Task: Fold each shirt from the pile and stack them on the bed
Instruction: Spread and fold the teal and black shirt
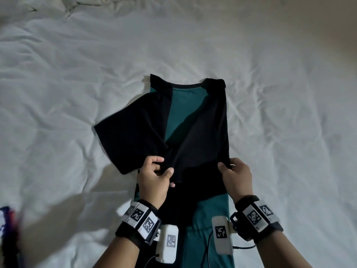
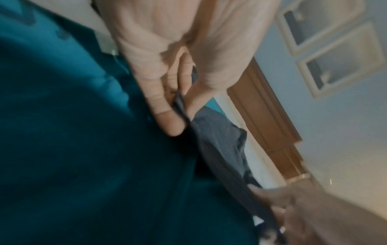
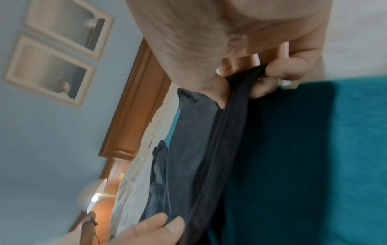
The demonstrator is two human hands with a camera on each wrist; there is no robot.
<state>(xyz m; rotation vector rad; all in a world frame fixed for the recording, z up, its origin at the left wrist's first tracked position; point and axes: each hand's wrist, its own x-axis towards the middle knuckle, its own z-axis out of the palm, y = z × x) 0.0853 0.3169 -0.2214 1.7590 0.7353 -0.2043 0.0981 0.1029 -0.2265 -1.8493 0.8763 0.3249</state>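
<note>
White bed carries the shirt, lying lengthwise at centre. Left hand and right hand each pinch the black sleeve hem, lifted off the teal body. Keep the hem taut and level; lay it flat along the right edge, smoothing creases before release.

The head camera looked steeply down on the bed from above. Each wrist camera sat close under its hand, facing along the fingers toward the headboard; all three shared the shirt.
</note>
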